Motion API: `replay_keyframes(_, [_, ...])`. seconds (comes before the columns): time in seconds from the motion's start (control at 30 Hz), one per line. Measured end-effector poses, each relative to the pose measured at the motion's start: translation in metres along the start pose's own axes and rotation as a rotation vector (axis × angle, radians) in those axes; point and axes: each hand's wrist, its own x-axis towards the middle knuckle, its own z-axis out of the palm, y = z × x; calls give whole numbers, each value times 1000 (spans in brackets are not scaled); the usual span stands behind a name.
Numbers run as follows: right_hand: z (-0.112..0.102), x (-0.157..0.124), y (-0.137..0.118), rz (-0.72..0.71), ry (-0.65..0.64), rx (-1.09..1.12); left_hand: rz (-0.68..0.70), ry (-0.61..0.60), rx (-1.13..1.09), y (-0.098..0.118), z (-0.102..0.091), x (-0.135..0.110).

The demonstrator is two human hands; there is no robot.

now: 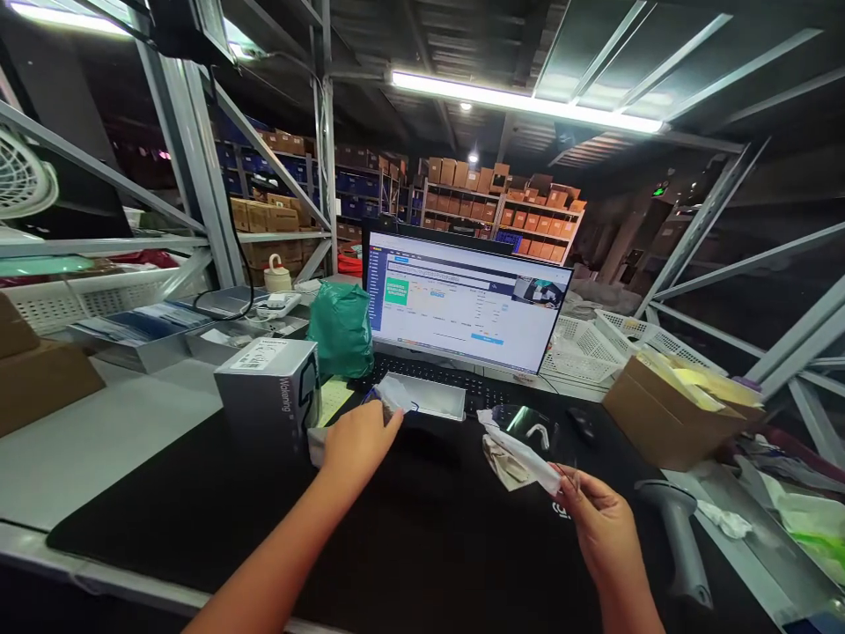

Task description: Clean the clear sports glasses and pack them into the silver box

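My left hand [356, 436] reaches over the black desk mat [422, 537], fingers closed on a crumpled, whitish plastic piece [394, 394]. Just beyond it is a shallow white box [436, 398] in front of the keyboard [484, 387]. On the right, my right hand [604, 519] pinches the end of a white, folded paper-like strip [528, 460]. Below the strip hangs or lies a beige cloth-like piece [505, 465]; I cannot tell whether they are joined. Behind is a clear plastic sheet or bag [525, 423]. A dark grey box [268, 396] stands left of my left hand.
A lit monitor [462, 304] stands behind the keyboard, with a green plastic bag [341, 330] to its left. Rightward are a mouse [581, 424], a grey handheld scanner [683, 541] and an open cardboard box [650, 423]. White baskets [581, 348] and metal frame posts surround the desk.
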Motion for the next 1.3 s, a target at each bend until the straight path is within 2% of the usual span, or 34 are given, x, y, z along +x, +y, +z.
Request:
replay_keyframes(0.1, [1,-1,8,9,9,4,31,0,24,5,2,12])
replay_keyframes(0.2, [-1,1,13,35,6,13,138,15,48,4,-11,22])
replay_keyframes(0.37, [-8,0,11,8,56,111,482,8,56,14,-54,21])
replay_keyframes(0.43, [-11,-10,8,-30,48,109,649,-15,52,23,-61,11])
replay_keyframes(0.53, [-15,-33,6,-97,-6,20,826,-65,70,30,-48,-9])
replay_keyframes(0.63, [-17,-61,8,-137,-68,-82,807,-39,2,25,-17,-27])
replay_keyframes(0.77, [-13,-92,16,-165,-86,-151,742,210,-264,2,21,-49])
replay_keyframes(0.9, [1,-113,25,-217,-151,-182,746,428,-371,-18,43,-62])
replay_keyframes(0.97, [12,-120,28,-269,-134,-184,742,470,-366,-23,49,-63])
replay_keyframes(1.07, [31,-125,27,-350,-63,-198,770,468,-391,-22,54,-59])
replay_keyframes(1.2, [51,-123,26,-425,-11,-269,822,401,-441,-13,50,-53])
replay_keyframes(1.3, [57,-123,29,-451,21,-331,851,311,-491,-6,43,-53])
